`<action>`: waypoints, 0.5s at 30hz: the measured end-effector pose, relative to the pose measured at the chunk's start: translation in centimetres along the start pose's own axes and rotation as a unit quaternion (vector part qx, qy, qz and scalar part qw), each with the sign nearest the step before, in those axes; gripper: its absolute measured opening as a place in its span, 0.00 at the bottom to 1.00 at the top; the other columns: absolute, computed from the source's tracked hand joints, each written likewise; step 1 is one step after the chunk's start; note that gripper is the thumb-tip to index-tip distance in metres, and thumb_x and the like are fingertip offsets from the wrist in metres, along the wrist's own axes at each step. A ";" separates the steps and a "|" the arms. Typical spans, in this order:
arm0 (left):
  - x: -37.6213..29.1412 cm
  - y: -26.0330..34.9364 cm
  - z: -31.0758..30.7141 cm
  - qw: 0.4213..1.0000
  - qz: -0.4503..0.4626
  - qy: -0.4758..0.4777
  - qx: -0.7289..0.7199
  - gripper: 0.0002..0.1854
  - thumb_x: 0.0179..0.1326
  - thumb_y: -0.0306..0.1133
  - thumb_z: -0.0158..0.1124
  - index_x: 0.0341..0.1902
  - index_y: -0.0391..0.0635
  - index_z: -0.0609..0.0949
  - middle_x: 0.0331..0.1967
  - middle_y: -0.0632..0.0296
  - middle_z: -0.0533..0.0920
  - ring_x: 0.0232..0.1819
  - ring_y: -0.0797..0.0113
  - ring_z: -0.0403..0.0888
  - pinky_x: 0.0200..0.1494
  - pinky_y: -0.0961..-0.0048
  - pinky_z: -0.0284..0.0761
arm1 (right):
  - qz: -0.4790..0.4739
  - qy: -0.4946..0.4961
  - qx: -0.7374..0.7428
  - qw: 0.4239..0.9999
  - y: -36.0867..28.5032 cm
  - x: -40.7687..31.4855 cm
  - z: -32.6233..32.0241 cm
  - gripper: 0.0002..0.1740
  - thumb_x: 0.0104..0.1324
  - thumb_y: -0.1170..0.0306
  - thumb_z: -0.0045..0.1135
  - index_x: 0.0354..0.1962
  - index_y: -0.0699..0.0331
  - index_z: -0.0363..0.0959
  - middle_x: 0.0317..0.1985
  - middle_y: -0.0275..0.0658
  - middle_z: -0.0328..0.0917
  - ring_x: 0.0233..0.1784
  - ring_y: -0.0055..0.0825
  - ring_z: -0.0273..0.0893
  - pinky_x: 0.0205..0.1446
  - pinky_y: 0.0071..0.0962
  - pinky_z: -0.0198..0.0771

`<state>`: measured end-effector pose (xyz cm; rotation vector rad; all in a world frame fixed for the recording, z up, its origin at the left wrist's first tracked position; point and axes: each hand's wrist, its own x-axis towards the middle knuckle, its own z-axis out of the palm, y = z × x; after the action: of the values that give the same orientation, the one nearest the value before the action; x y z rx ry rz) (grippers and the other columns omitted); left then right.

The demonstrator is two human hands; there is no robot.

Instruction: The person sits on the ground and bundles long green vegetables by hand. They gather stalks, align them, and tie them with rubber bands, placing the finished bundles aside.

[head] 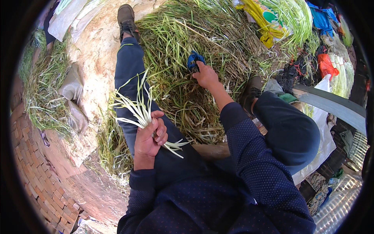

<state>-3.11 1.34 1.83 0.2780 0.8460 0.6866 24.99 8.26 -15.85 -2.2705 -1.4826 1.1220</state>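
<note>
My left hand (150, 136) is closed around a small bunch of pale green-white leafy stalks (137, 109), held over my left thigh. The stalks fan out above the fist, and their white ends stick out below it. My right hand (206, 75) reaches forward over a heap of loose green and dry leaves (187, 96) between my legs. Its fingers are at a blue strip or tie (195, 60) on the heap; whether they grip it I cannot tell.
A yellow bag (264, 26) and long green stalks (298, 17) lie at the upper right, near a red bag (325, 65) and bundled white stalks (340, 73). A curved grey bar (330, 99) crosses the right side. Another leaf heap (46, 96) and bricks (38, 181) are at left.
</note>
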 end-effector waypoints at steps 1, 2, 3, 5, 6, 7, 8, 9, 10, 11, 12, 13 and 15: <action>0.1 0.0 0.1 1.000 0.002 -0.005 -0.001 0.18 0.72 0.38 0.60 0.58 0.40 0.76 0.22 0.66 0.72 0.18 0.80 0.62 0.19 0.80 0.61 | 0.003 -0.008 -0.006 1.000 0.1 0.3 0.0 0.36 0.66 0.59 0.63 0.68 0.59 0.63 0.60 0.55 0.73 0.58 0.55 0.75 0.60 0.50 0.71; 0.1 0.0 0.2 1.000 -0.001 0.003 0.005 0.18 0.72 0.38 0.60 0.58 0.40 0.76 0.22 0.66 0.72 0.18 0.80 0.62 0.19 0.80 0.61 | 0.015 -0.026 -0.015 0.999 0.1 0.4 0.0 0.35 0.65 0.58 0.63 0.67 0.60 0.65 0.59 0.54 0.75 0.60 0.54 0.74 0.61 0.49 0.70; 0.2 0.0 0.2 1.000 -0.001 0.004 0.008 0.17 0.72 0.38 0.59 0.58 0.40 0.76 0.22 0.66 0.72 0.18 0.80 0.62 0.19 0.80 0.62 | 0.014 -0.032 -0.011 0.999 0.2 0.4 0.0 0.33 0.65 0.58 0.63 0.65 0.61 0.67 0.58 0.54 0.76 0.59 0.53 0.75 0.61 0.49 0.70; 0.3 0.0 0.4 1.000 0.000 0.007 0.011 0.17 0.73 0.37 0.58 0.58 0.39 0.76 0.22 0.66 0.72 0.18 0.79 0.62 0.19 0.80 0.62 | 0.028 -0.057 -0.010 0.998 0.2 0.2 -0.3 0.30 0.65 0.58 0.63 0.61 0.63 0.72 0.55 0.53 0.78 0.57 0.52 0.76 0.59 0.48 0.71; 0.4 0.0 0.4 1.000 0.002 0.008 0.011 0.17 0.73 0.37 0.58 0.58 0.39 0.76 0.22 0.66 0.72 0.18 0.79 0.63 0.19 0.80 0.62 | 0.018 -0.028 -0.010 0.999 0.1 -0.2 -0.3 0.27 0.65 0.58 0.63 0.58 0.63 0.74 0.52 0.53 0.79 0.55 0.52 0.77 0.58 0.48 0.72; 0.5 -0.1 0.5 1.000 0.003 0.008 0.011 0.17 0.73 0.36 0.57 0.58 0.39 0.76 0.22 0.66 0.72 0.18 0.79 0.63 0.19 0.80 0.62 | 0.006 0.007 -0.010 1.000 0.0 -0.9 -0.4 0.25 0.65 0.58 0.63 0.55 0.63 0.76 0.49 0.53 0.81 0.53 0.52 0.78 0.56 0.48 0.72; 0.6 -0.1 0.5 1.000 0.001 0.011 0.017 0.16 0.73 0.37 0.58 0.58 0.41 0.76 0.23 0.66 0.73 0.18 0.79 0.63 0.19 0.80 0.62 | 0.008 0.032 -0.017 0.999 -0.2 -1.6 -0.5 0.23 0.65 0.58 0.62 0.52 0.63 0.77 0.46 0.53 0.82 0.51 0.52 0.79 0.54 0.48 0.73; 0.7 -0.1 0.5 1.000 -0.001 0.012 0.024 0.16 0.73 0.38 0.58 0.58 0.42 0.76 0.23 0.66 0.73 0.18 0.79 0.63 0.19 0.80 0.61 | -0.003 0.061 -0.011 0.998 -0.4 -2.4 -0.8 0.21 0.65 0.59 0.62 0.49 0.63 0.78 0.44 0.52 0.82 0.49 0.52 0.79 0.52 0.49 0.73; 0.8 -0.1 0.5 1.000 0.000 0.010 0.028 0.16 0.74 0.39 0.58 0.58 0.43 0.75 0.24 0.66 0.73 0.18 0.79 0.63 0.19 0.80 0.61 | -0.001 0.081 -0.010 0.997 -0.8 -3.0 -1.2 0.18 0.66 0.59 0.61 0.47 0.64 0.79 0.42 0.51 0.82 0.47 0.52 0.79 0.51 0.49 0.73; 1.0 -0.2 0.5 0.999 -0.001 0.016 0.032 0.16 0.74 0.39 0.58 0.58 0.43 0.76 0.24 0.65 0.74 0.18 0.79 0.64 0.20 0.80 0.61 | 0.000 0.101 -0.010 0.995 -1.4 -3.7 -1.7 0.17 0.66 0.60 0.61 0.44 0.64 0.79 0.39 0.51 0.83 0.45 0.52 0.80 0.49 0.49 0.73; 1.0 -0.3 0.6 0.999 0.000 0.020 0.034 0.16 0.74 0.38 0.58 0.58 0.43 0.76 0.25 0.65 0.74 0.19 0.78 0.64 0.20 0.80 0.62 | 0.000 0.114 0.006 0.994 -2.0 -4.4 -2.2 0.15 0.66 0.60 0.61 0.39 0.64 0.79 0.36 0.50 0.82 0.41 0.52 0.79 0.44 0.49 0.71; 1.1 -0.3 0.6 0.999 0.001 0.023 0.037 0.16 0.74 0.38 0.58 0.57 0.42 0.76 0.25 0.65 0.75 0.19 0.78 0.65 0.20 0.80 0.62 | -0.007 0.121 0.025 0.992 -2.6 -5.2 -2.9 0.15 0.66 0.60 0.61 0.38 0.64 0.78 0.37 0.50 0.82 0.41 0.53 0.79 0.45 0.50 0.71; 1.2 -0.5 0.7 0.998 0.000 0.040 0.042 0.15 0.74 0.37 0.58 0.57 0.41 0.77 0.28 0.63 0.78 0.19 0.79 0.66 0.21 0.80 0.63 | -0.011 0.131 0.059 0.990 -3.9 -7.0 -4.2 0.15 0.66 0.60 0.62 0.36 0.64 0.76 0.38 0.50 0.81 0.42 0.54 0.79 0.47 0.51 0.72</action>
<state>-1.83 1.74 1.32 0.3267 0.9523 0.6666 23.69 5.09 -7.44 -2.2145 -1.3011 0.8419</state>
